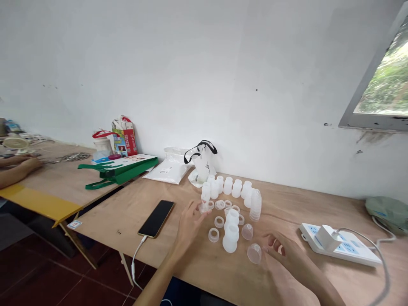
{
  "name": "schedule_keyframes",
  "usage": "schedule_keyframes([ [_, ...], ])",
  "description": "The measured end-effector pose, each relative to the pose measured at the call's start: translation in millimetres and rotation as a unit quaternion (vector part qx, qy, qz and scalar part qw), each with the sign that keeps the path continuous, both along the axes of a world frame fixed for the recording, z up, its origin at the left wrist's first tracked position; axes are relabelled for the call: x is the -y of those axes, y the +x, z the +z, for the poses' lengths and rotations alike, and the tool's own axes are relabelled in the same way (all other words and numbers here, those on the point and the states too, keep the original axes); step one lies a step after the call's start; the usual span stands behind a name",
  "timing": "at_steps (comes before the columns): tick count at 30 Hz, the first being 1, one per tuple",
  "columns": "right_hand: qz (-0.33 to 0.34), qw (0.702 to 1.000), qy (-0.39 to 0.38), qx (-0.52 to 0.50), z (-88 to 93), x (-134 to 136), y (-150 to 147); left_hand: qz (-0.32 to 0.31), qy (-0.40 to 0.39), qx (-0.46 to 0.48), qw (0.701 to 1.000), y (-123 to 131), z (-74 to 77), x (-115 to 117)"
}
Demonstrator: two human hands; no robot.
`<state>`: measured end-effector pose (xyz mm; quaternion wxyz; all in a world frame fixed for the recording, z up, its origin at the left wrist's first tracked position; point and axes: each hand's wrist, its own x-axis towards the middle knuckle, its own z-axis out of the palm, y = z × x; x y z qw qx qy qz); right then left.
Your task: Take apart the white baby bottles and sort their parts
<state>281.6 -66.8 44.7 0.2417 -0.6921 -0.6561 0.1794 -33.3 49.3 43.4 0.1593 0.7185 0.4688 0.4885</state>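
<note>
My left hand (190, 219) has its fingers closed on a small clear plastic part (204, 207) beside the group of white bottles. My right hand (278, 248) is just right of a clear dome cap (254, 253), its fingers curled and apart, with nothing seen in them. White bottles (232, 233) stand in front, and more white bottles (228, 185) form a curved row behind. Several clear rings (213, 235) lie among them. A stack of clear caps (255, 205) stands at the row's right end, and another dome cap (247, 231) lies near the front bottles.
A phone (156, 218) with a cable lies at left. A white power strip (341, 245) with a plugged charger is at right. Behind are a white package (170, 166), a white bag (204, 165) and a green bag (129, 170). Another person's hands (24, 165) rest far left.
</note>
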Motion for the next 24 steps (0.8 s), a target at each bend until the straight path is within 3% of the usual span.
schedule_keyframes([
  [4,-0.008,1.000,0.005,0.005,-2.2,-0.8,-0.7,-0.039,-0.096,-0.046,0.994,-3.1,-27.2,4.1],
  [7,-0.006,1.000,0.001,0.007,-2.0,0.1,-1.6,-0.056,-0.141,-0.078,0.985,-4.2,-38.9,-0.1],
  [18,0.012,0.999,-0.050,0.009,-3.4,-5.1,-4.1,-0.063,-0.129,-0.106,0.984,-8.7,-52.7,-5.5],
  [24,0.026,0.998,-0.049,-0.006,-8.4,-4.5,-4.7,-0.060,-0.135,-0.123,0.981,-8.6,-53.1,-4.7],
])
